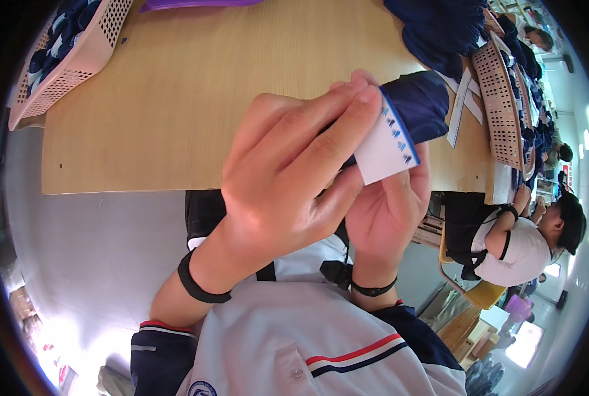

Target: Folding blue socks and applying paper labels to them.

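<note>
Both hands are working close together just above the near edge of the tabletop [176, 99], in front of the person's chest. The left hand [288, 178] is lying across the top, its fingers [347, 125] stretched forward and pressing down on a white paper band [387, 148] with a blue edge and a row of small blue marks. The right hand [390, 211] is cupping from underneath, its thumb and fingers curling up against the lower side of the same band, so the band is being pinched between the two hands. The band is wrapping around a folded piece of dark navy fabric [420, 105], which is sticking out beyond the fingertips toward the far right of the tabletop. Each wrist is wearing a thin black band, and the person is dressed in a light top with red and navy stripes at the collar. On the far left of the tabletop a beige perforated basket [77, 59] is holding more navy and white items. On the right a second perforated basket [502, 112] is standing beside a heap of navy fabric [439, 26] and some white paper strips [463, 102]. Further right, another person [525, 244] in a white shirt is sitting at the neighbouring bench.
</note>
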Tool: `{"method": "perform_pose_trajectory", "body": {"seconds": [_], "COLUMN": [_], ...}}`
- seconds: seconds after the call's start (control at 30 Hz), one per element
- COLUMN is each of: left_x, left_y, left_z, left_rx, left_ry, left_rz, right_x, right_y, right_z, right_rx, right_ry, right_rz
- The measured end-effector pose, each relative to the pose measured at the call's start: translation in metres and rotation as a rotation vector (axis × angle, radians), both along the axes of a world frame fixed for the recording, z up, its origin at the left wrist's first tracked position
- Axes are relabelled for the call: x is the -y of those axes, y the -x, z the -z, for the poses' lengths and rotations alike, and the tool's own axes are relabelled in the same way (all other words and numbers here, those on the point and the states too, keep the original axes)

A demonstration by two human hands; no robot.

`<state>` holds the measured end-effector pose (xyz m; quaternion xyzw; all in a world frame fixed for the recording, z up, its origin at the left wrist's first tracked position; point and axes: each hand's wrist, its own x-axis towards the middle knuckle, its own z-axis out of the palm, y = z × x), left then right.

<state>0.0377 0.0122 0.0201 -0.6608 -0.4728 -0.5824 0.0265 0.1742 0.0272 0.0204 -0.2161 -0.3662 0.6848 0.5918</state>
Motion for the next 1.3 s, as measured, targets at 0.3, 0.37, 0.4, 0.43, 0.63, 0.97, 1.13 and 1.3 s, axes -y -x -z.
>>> {"method": "perform_pose_trajectory", "body": {"seconds": [0.3,0.37,0.4,0.43,0.63,0.97,1.13,1.3], "left_x": [0.002,0.003,0.003,0.003,-0.003,-0.008,-0.007,-0.007], "left_y": [-0.009,-0.009,-0.009,-0.01,-0.007,0.01,0.018,0.029], "left_z": [0.005,0.003,0.003,0.003,-0.001,-0.008,-0.015,-0.023], "left_rx": [0.025,0.021,0.017,0.016,-0.001,0.131,0.011,0.049], "left_ry": [-0.059,-0.044,-0.029,-0.028,-0.062,-0.045,-0.043,0.102], "left_rz": [0.086,0.081,0.075,0.072,0.025,0.008,-0.04,0.07], "right_x": [-0.002,-0.004,-0.005,-0.005,-0.005,0.003,0.002,-0.001], "right_y": [-0.004,-0.003,-0.003,-0.001,0.0,0.006,0.0,-0.009], "right_z": [0.0,-0.001,-0.002,-0.004,-0.01,-0.007,-0.002,0.004], "right_rx": [-0.124,-0.105,-0.085,-0.086,-0.006,-0.192,-0.216,0.088], "right_ry": [0.096,0.056,0.017,0.018,0.045,0.109,0.106,-0.146], "right_rz": [-0.097,-0.099,-0.102,-0.104,-0.086,-0.013,-0.053,-0.097]}}
